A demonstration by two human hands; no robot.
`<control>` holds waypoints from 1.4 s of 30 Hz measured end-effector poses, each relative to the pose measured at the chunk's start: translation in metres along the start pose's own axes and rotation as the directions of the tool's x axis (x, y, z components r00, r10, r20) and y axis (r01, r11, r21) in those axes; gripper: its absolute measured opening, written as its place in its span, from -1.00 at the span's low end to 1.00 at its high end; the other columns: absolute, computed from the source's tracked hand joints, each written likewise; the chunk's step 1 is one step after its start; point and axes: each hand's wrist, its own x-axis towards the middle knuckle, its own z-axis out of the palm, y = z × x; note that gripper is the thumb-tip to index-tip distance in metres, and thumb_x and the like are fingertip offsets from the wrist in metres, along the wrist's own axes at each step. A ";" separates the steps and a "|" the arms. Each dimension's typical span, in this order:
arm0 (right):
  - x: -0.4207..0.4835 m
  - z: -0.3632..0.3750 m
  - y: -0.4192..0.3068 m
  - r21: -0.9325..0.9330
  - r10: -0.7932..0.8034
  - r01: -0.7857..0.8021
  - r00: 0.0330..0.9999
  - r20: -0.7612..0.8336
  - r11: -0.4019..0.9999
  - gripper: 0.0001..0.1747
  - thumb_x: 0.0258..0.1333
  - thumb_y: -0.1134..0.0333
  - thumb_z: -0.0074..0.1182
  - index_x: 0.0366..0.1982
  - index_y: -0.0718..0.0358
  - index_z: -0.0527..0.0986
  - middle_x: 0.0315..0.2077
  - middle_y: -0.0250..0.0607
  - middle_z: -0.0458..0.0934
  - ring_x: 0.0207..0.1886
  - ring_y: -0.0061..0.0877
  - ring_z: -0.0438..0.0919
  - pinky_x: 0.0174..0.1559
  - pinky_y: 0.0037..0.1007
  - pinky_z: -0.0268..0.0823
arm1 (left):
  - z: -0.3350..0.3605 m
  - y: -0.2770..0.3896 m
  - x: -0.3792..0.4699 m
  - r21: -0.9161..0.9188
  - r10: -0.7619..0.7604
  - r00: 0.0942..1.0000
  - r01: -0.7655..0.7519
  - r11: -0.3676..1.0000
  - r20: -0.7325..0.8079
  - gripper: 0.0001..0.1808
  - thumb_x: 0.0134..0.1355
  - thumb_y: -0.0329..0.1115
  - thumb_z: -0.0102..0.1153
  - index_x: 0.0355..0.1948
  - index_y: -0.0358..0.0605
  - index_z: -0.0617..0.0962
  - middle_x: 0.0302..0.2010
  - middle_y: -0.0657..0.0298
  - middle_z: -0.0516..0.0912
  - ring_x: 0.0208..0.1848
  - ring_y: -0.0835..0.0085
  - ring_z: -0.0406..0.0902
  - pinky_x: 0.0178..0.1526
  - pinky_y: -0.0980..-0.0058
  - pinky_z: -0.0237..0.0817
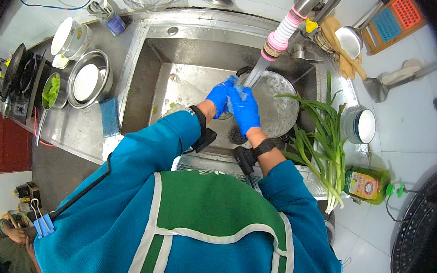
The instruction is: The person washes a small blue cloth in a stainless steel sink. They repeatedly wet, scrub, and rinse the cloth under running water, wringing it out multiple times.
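Note:
Both my hands wear blue gloves and meet under the running water in the steel sink (195, 51). My left hand (218, 97) and my right hand (244, 109) are closed around a wet light blue item (239, 92), possibly a cloth; the fingers and the water hide most of it. Water pours from the faucet's pink and white extension (278, 37) just above. To the right of my hands, a round metal pan (279, 99) holds water with bubbles on top. A dark scouring pad (236, 135) lies on the sink floor below my right hand.
Green onions (329, 135) lie across the sink's right edge, beside a green-capped bottle (367, 184) and a white container (361, 126). On the left counter are a metal bowl (105, 86), a pot of green leaves (60, 93) and a blue cloth (110, 117). Another person's hand (17, 235) shows lower left.

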 end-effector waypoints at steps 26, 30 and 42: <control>0.004 -0.006 -0.003 0.078 0.146 -0.139 0.985 -0.092 0.987 -0.54 0.06 0.02 -0.09 -0.47 0.35 0.38 -0.45 0.03 0.40 -0.35 -0.19 0.44 -0.32 -0.30 0.26 | -0.002 -0.007 -0.009 0.427 -0.093 0.987 0.139 0.893 -0.127 -0.66 0.21 0.06 -0.23 -0.37 0.09 0.45 -0.59 0.42 0.47 -0.65 0.61 0.35 -0.72 0.65 0.06; -0.003 -0.001 -0.004 -0.191 -0.065 0.052 0.996 -0.063 0.980 -0.57 0.10 0.05 -0.15 -0.42 0.35 0.39 -0.41 0.11 0.40 -0.32 -0.05 0.40 -0.27 -0.22 0.23 | -0.008 -0.003 -0.005 0.173 -0.091 0.990 0.109 0.979 -0.107 -0.66 0.23 0.02 -0.29 -0.33 0.06 0.44 -0.57 0.37 0.49 -0.64 0.51 0.36 -0.69 0.60 0.12; -0.009 0.014 0.022 -0.065 -0.045 0.037 0.991 -0.125 0.997 -0.60 0.14 0.09 -0.19 -0.42 0.35 0.38 -0.45 0.07 0.44 -0.38 -0.25 0.43 -0.27 -0.32 0.25 | -0.007 0.002 -0.011 0.203 -0.039 0.996 0.054 0.978 -0.080 -0.65 0.22 0.04 -0.24 -0.29 0.06 0.45 -0.47 0.33 0.52 -0.55 0.56 0.41 -0.59 0.59 0.23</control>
